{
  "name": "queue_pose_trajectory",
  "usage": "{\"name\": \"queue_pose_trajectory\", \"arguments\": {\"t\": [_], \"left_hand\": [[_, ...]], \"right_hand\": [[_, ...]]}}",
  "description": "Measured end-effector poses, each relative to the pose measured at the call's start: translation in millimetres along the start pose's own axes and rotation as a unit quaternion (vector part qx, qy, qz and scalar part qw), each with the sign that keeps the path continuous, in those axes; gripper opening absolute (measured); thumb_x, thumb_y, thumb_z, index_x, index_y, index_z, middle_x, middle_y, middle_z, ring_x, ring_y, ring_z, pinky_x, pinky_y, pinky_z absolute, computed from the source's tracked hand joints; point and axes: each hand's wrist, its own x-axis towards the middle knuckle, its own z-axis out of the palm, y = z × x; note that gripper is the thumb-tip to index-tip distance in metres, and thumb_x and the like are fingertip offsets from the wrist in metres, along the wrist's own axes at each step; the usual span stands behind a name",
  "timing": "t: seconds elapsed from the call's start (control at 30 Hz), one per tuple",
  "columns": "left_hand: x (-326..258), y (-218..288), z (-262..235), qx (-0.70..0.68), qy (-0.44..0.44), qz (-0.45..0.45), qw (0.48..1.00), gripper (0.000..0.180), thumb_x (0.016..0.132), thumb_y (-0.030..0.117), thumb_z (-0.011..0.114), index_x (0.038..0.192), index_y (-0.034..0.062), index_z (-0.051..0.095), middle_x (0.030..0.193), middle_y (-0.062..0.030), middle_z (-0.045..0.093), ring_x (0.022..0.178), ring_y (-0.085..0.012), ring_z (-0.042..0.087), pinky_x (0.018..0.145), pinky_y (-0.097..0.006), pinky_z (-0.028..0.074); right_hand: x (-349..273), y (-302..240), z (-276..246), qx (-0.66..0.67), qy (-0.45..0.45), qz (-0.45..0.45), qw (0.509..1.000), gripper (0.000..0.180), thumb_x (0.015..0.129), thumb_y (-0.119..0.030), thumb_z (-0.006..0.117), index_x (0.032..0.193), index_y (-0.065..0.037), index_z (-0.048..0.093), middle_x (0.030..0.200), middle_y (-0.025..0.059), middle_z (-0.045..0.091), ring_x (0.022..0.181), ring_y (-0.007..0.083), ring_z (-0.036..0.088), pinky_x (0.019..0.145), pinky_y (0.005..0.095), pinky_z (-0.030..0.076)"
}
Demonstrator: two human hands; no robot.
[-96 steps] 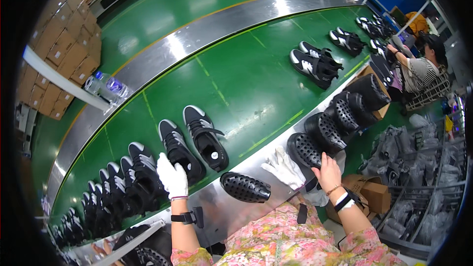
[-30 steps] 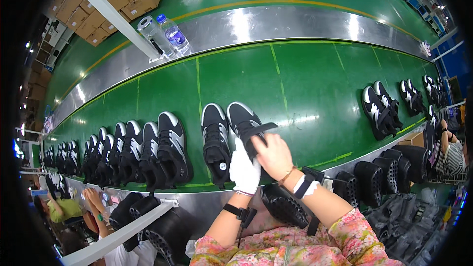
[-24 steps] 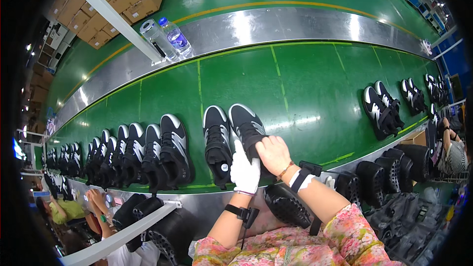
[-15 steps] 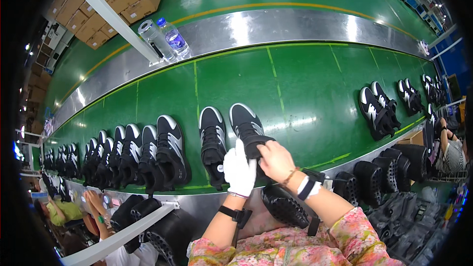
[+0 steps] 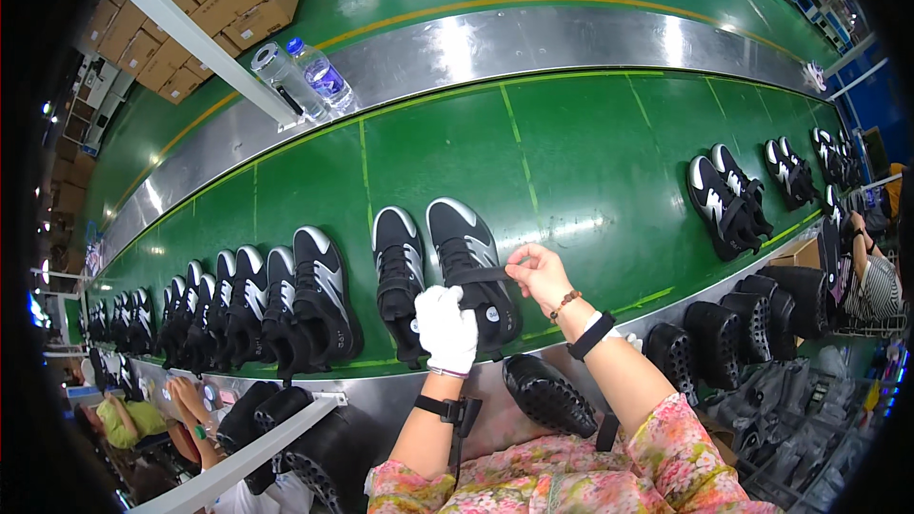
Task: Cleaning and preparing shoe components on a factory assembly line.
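On the green conveyor belt in front of me stands a pair of black sneakers with silver toes and white side marks. The right sneaker (image 5: pixel 466 236) has its strap (image 5: pixel 479 275) drawn out sideways, and the bare fingers of my right hand (image 5: pixel 541 280) pinch the strap's free end. My left hand (image 5: pixel 446 333), in a white glove, is closed with curled fingers at the left side of that sneaker's opening, partly covering it. The left sneaker (image 5: pixel 398 262) stands just beside the glove, its strap lying across.
Rows of similar sneakers (image 5: pixel 319 286) stand on the belt (image 5: pixel 600 190) to the left, with more pairs (image 5: pixel 728 200) to the right. Black shoe forms (image 5: pixel 547 395) line the near edge. Two bottles (image 5: pixel 319 76) stand by a white post (image 5: pixel 200 38). Other people work at both sides.
My right hand has moved right and slightly up from the sneaker's opening, pulling the strap out straight. My left hand has drawn back a little toward me. The view has shifted slightly.
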Motion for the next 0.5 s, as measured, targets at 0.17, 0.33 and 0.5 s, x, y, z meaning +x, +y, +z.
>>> {"name": "queue_pose_trajectory", "arguments": {"t": [0.17, 0.33, 0.5], "left_hand": [[-3, -8, -2, 0.006, 0.03, -0.012, 0.999, 0.02, 0.07, 0.002, 0.064, 0.089, 0.0009, 0.058, 0.085, -0.0164, 0.055, 0.085, -0.0367, 0.053, 0.076, -0.045, 0.043], [8, 17, 10, 0.008, 0.003, -0.02, 1.0, 0.019, 0.07, 0.004, 0.063, 0.089, 0.0021, 0.059, 0.086, -0.0167, 0.056, 0.086, -0.0363, 0.053, 0.077, -0.046, 0.043], [9, 6, 8, 0.029, 0.013, -0.019, 0.999, 0.02, 0.068, 0.002, 0.063, 0.086, 0.0029, 0.056, 0.085, -0.0154, 0.055, 0.085, -0.035, 0.054, 0.079, -0.043, 0.044]], "right_hand": [[2, 20, 16, -0.076, 0.031, 0.011, 0.997, 0.007, 0.075, -0.001, 0.069, 0.08, -0.004, 0.065, 0.066, 0.0044, 0.06, 0.059, 0.0136, 0.055, 0.057, 0.0288, 0.046], [8, 48, -1, -0.117, 0.076, -0.003, 0.99, 0.011, 0.073, -0.011, 0.073, 0.08, -0.006, 0.066, 0.07, 0.0079, 0.064, 0.065, 0.0165, 0.06, 0.062, 0.0321, 0.049], [-2, 20, 12, -0.401, 0.06, -0.116, 0.907, 0.01, 0.075, -0.015, 0.062, 0.081, -0.006, 0.065, 0.08, 0.0214, 0.065, 0.077, 0.0365, 0.064, 0.073, 0.0428, 0.052]]}}
